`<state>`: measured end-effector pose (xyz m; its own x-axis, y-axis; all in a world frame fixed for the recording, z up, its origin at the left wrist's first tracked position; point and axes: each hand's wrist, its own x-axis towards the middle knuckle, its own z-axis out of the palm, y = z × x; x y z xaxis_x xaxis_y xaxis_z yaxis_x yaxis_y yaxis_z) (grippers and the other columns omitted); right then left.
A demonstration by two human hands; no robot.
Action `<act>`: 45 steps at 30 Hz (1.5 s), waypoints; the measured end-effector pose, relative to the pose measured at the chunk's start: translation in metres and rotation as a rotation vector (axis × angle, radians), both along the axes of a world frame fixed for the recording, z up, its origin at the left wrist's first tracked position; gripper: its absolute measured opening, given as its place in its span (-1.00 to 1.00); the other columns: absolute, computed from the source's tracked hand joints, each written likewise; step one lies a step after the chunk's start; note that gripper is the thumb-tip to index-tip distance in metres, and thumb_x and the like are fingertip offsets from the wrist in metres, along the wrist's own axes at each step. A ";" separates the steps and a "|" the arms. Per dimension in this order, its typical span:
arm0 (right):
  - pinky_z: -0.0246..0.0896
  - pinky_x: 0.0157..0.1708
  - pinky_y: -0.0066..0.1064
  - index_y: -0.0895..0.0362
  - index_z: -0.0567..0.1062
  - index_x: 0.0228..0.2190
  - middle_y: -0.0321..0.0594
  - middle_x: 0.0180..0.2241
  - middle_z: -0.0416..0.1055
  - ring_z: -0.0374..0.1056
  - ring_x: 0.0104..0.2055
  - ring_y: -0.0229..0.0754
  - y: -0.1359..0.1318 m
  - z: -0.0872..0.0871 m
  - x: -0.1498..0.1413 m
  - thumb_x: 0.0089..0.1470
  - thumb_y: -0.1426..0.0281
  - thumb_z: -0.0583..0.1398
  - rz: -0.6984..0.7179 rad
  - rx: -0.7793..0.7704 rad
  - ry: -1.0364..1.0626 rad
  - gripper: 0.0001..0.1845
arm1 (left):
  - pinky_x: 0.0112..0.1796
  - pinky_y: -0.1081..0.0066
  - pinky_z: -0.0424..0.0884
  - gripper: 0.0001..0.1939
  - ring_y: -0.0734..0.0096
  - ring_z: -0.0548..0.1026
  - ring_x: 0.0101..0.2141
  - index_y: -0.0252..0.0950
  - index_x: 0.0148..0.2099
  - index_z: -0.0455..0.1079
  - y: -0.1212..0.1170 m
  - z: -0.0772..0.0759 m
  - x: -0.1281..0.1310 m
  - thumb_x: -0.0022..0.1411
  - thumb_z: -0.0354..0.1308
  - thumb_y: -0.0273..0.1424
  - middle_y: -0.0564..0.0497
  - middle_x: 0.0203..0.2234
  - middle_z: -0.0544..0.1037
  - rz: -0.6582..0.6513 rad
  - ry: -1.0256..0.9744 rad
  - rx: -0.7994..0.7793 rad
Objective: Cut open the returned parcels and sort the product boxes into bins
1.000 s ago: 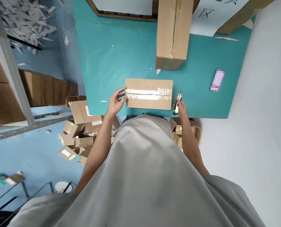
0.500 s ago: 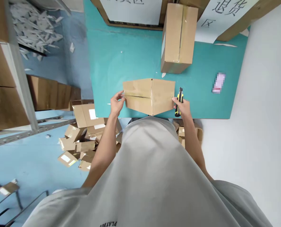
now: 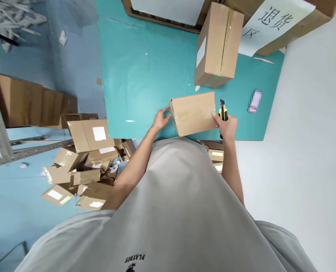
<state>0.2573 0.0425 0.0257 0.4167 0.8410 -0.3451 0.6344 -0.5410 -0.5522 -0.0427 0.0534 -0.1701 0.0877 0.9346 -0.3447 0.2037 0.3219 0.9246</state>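
A closed brown cardboard box [image 3: 194,115] with shiny tape at its left end sits tilted near the front edge of the teal table, between my hands. My left hand [image 3: 161,119] is at that taped end, thumb and fingers apart, fingertips at or against the cardboard. With my right hand [image 3: 227,126] I hold a yellow and black utility knife [image 3: 222,110], its head pointing away from me. The right thumb also presses on the box's right edge. My palm hides the lower part of the knife.
A taller taped carton [image 3: 220,45] stands behind the box. Large boxes with paper signs [image 3: 275,24] line the back. A blurred pinkish item [image 3: 255,101] lies at right on the teal table [image 3: 134,75]. Discarded cartons [image 3: 85,177] pile on the floor at left.
The box has turned over between my hands, so one broad face now shows where two faces met. My left hand has shifted right with it and its fingers have loosened. The view has moved slightly.
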 end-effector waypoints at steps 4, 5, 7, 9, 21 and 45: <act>0.46 -0.15 -0.21 0.15 0.63 -0.11 -0.07 -0.35 0.65 0.57 -0.26 0.04 -0.003 0.009 -0.015 0.43 -0.09 0.21 0.092 -0.020 -0.201 -0.46 | 0.25 -0.04 0.56 -0.50 -0.01 0.63 0.22 -0.21 0.29 0.58 0.011 0.049 -0.015 0.46 0.24 -0.07 -0.22 0.27 0.64 0.062 -0.051 0.106; 0.45 -0.11 -0.19 0.15 0.60 -0.04 -0.01 -0.28 0.66 0.59 -0.22 0.06 -0.004 0.014 -0.019 0.47 -0.10 0.14 0.101 -0.028 -0.212 -0.43 | 0.23 0.00 0.57 -0.51 0.01 0.62 0.23 -0.18 0.29 0.58 0.015 0.063 -0.016 0.50 0.22 -0.04 -0.19 0.27 0.65 0.046 -0.073 0.147; 0.45 -0.09 -0.18 0.16 0.53 0.10 0.02 -0.22 0.66 0.61 -0.20 0.06 -0.008 0.023 -0.028 0.55 -0.06 0.00 0.104 -0.054 -0.191 -0.40 | 0.21 0.04 0.59 -0.53 0.02 0.62 0.22 -0.18 0.27 0.59 0.024 0.089 -0.017 0.49 0.25 -0.04 -0.15 0.23 0.67 0.002 -0.083 0.202; 0.48 -0.11 -0.18 0.17 0.45 0.21 -0.01 -0.24 0.66 0.63 -0.24 0.05 -0.015 0.034 -0.043 0.59 0.01 -0.07 0.107 -0.090 -0.133 -0.42 | 0.20 0.05 0.60 -0.57 0.04 0.62 0.18 -0.18 0.22 0.62 0.034 0.106 -0.016 0.41 0.36 -0.12 -0.13 0.18 0.67 -0.046 -0.069 0.235; 0.48 0.12 -0.18 0.13 0.49 0.40 0.08 0.26 0.63 0.59 0.25 0.20 -0.037 0.050 -0.151 0.53 0.29 0.06 0.581 -0.191 -0.248 -0.45 | 0.11 -0.03 0.62 -0.68 0.10 0.66 -0.06 -0.20 -0.02 0.66 0.067 0.109 -0.023 0.15 0.51 -0.38 -0.03 -0.09 0.67 -0.199 -0.069 0.227; 0.53 -0.10 -0.05 0.14 0.52 0.33 0.21 -0.03 0.72 0.69 -0.01 0.29 -0.057 0.094 -0.210 0.54 0.40 -0.01 0.594 -0.680 -0.508 -0.48 | 0.09 0.04 0.67 -0.68 0.06 0.64 -0.01 -0.21 0.02 0.67 0.056 0.098 -0.018 0.21 0.45 -0.32 -0.06 -0.07 0.68 -0.166 -0.120 0.236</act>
